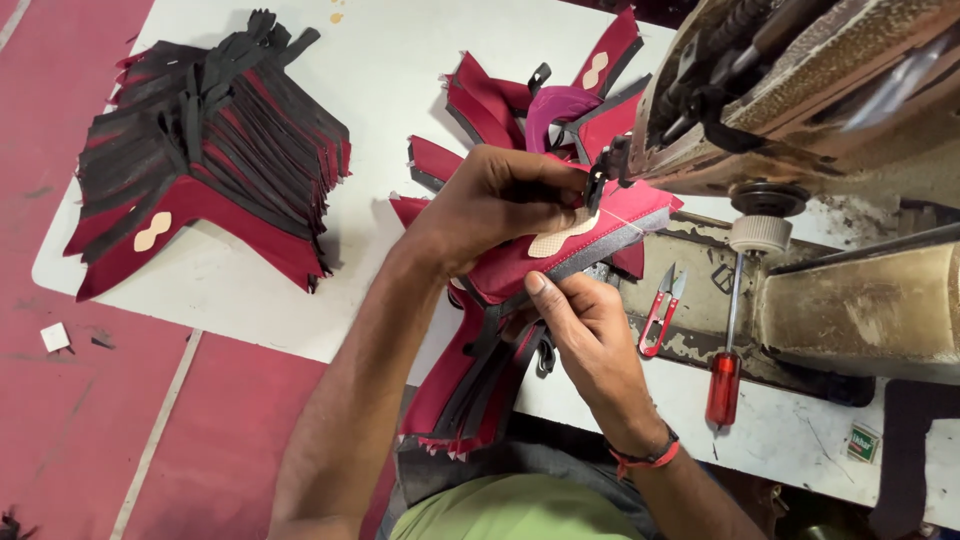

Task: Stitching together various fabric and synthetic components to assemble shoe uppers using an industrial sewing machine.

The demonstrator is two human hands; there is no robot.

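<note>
Hands at a sewing machine: left hand (495,205) and right hand (580,320) both grip a red-and-black fabric shoe upper (580,245) under the needle; one stitched stack (200,150) lies on the white desk (400,60), more pieces wait.

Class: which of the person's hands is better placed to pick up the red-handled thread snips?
Right hand: it lies nearest the red-handled thread snips, while the left hand presses the red fabric piece.
</note>
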